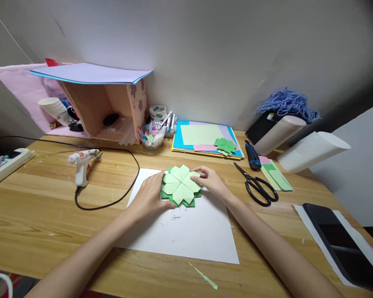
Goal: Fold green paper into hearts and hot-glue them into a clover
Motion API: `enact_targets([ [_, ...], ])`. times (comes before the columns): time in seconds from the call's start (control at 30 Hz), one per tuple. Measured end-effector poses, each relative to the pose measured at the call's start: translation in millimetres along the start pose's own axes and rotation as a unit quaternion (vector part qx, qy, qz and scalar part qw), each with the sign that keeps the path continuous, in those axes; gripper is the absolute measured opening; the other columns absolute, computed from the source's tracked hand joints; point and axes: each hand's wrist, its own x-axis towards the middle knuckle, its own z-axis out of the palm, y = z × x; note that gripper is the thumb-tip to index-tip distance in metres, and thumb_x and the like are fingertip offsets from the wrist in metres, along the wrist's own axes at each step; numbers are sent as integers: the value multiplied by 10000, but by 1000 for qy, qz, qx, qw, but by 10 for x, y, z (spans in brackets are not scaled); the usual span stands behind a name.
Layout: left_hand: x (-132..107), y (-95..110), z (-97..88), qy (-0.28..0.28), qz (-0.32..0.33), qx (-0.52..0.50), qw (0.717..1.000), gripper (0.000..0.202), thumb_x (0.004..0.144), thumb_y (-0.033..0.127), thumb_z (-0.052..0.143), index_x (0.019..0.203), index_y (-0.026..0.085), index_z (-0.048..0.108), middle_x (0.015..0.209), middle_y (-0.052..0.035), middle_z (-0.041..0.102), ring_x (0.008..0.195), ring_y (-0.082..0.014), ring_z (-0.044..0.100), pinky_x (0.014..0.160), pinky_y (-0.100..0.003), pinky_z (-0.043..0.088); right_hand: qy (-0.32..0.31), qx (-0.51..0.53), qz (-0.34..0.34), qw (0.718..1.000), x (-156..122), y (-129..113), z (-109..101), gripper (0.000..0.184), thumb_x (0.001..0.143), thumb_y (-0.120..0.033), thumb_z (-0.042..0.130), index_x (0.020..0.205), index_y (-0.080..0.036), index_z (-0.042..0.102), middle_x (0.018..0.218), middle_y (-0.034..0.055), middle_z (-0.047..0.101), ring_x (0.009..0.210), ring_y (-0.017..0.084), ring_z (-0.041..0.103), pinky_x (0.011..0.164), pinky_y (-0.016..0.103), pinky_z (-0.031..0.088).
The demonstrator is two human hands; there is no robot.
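A folded paper flower [180,185], light green petals over a darker green layer, lies on a white sheet [186,231] on the wooden desk. My left hand [149,197] rests at its left edge, fingers closed against the paper. My right hand [209,179] pinches the flower's right petals between thumb and fingers. Both hands hold the flower flat on the sheet.
Black scissors [258,186] and a blue cutter [252,156] lie to the right. A glue gun [82,162] with a black cord stands to the left. Coloured paper stack [205,138] with a second green flower [225,145] sits behind. A black tablet [342,244] lies at right.
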Motion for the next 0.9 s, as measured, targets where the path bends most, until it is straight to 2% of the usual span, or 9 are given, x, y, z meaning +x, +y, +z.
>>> enact_targets([
  [0.13, -12, -23, 5, -6, 1, 2, 1000, 921, 552, 452, 732, 1340, 265, 294, 1311, -102, 453, 1194, -326, 407, 966, -438, 338, 24, -105, -49, 993, -12, 33, 16, 297, 716, -374, 589, 935, -173, 606, 618, -22, 539, 589, 129, 501, 540, 240, 373],
  [0.2, -3, -43, 3, -5, 2, -3, 1000, 898, 551, 428, 739, 1327, 261, 319, 1298, -96, 469, 1185, -315, 416, 963, -427, 346, 12, -121, -53, 991, 2, 40, -29, 291, 710, -367, 595, 926, -172, 614, 623, -24, 527, 585, 120, 482, 536, 236, 360],
  [0.33, 34, -100, -14, -3, 2, -15, 1000, 817, 586, 366, 727, 1309, 261, 363, 1287, -95, 490, 1177, -302, 432, 961, -426, 349, -58, -32, -12, 998, 57, 29, -278, 333, 683, -368, 637, 940, -159, 598, 806, 32, 620, 665, 136, 551, 554, 235, 405],
  [0.4, 60, -140, -37, -15, 16, -21, 1000, 759, 621, 346, 705, 1302, 263, 380, 1289, -93, 495, 1181, -292, 436, 967, -428, 348, -41, 25, -13, 999, 80, 15, -455, 349, 677, -371, 656, 947, -159, 589, 917, 59, 635, 771, 159, 590, 635, 251, 444],
  [0.47, 86, -187, -66, -39, 38, -28, 998, 723, 659, 307, 677, 1313, 272, 371, 1313, -84, 479, 1202, -276, 423, 988, -427, 334, -4, 68, -7, 998, 90, -5, -623, 376, 673, -387, 668, 963, -166, 576, 922, 62, 648, 792, 168, 608, 681, 269, 459],
  [0.53, 107, -239, -95, -71, 59, -38, 995, 694, 699, 252, 635, 1330, 286, 349, 1360, -71, 433, 1242, -263, 385, 1019, -436, 304, 20, 101, -8, 995, 88, -33, -756, 412, 672, -411, 669, 998, -179, 569, 937, 63, 656, 798, 174, 620, 691, 277, 466],
  [0.63, 124, -309, -118, -95, 63, -53, 992, 645, 752, 187, 548, 1350, 281, 327, 1437, -66, 313, 1304, -254, 298, 1053, -449, 260, 19, 126, -8, 992, 67, -82, -866, 448, 673, -438, 665, 1036, -193, 571, 979, 69, 655, 821, 181, 624, 671, 269, 469],
  [0.73, 133, -350, -119, -93, 59, -59, 992, 606, 785, 143, 463, 1360, 265, 317, 1470, -59, 233, 1335, -237, 236, 1073, -441, 235, -12, 146, 12, 989, 37, -126, -868, 423, 662, -414, 687, 1012, -197, 590, 952, 61, 658, 788, 168, 620, 632, 247, 460],
  [0.9, 143, -338, -121, -92, 75, -47, 992, 575, 779, 58, 372, 1317, 258, 391, 1455, -39, 276, 1319, -217, 273, 1075, -439, 241, -65, 158, 36, 985, 4, -145, -640, 311, 673, -371, 691, 914, -186, 625, 877, 35, 654, 730, 133, 600, 625, 231, 437],
])
